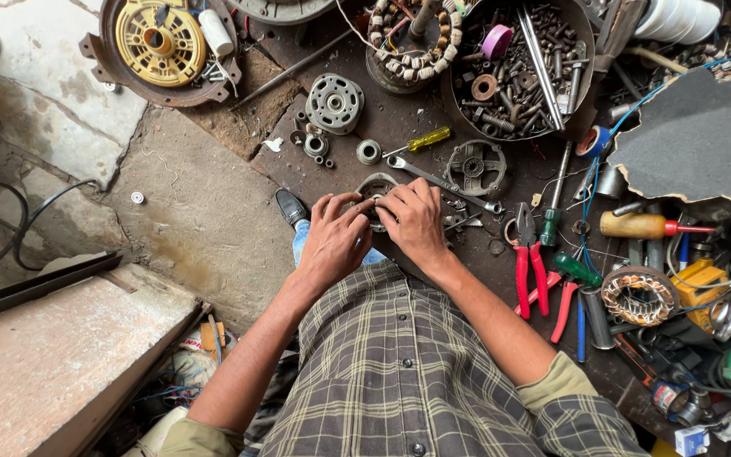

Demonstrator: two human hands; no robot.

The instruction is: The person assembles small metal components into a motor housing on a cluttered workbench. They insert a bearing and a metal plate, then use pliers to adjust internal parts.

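Both hands, left hand and right hand, clasped the round metal motor housing at frame centre, its reassembly looking unfinished, with a spanner and loose bearings lying around.

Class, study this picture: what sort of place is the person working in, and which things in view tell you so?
Probably a small motor repair workshop. A bowl of bolts stands on the greasy bench, a copper-wound stator and red pliers lie by it, and both hands, left hand and right hand, grip a metal motor cover.
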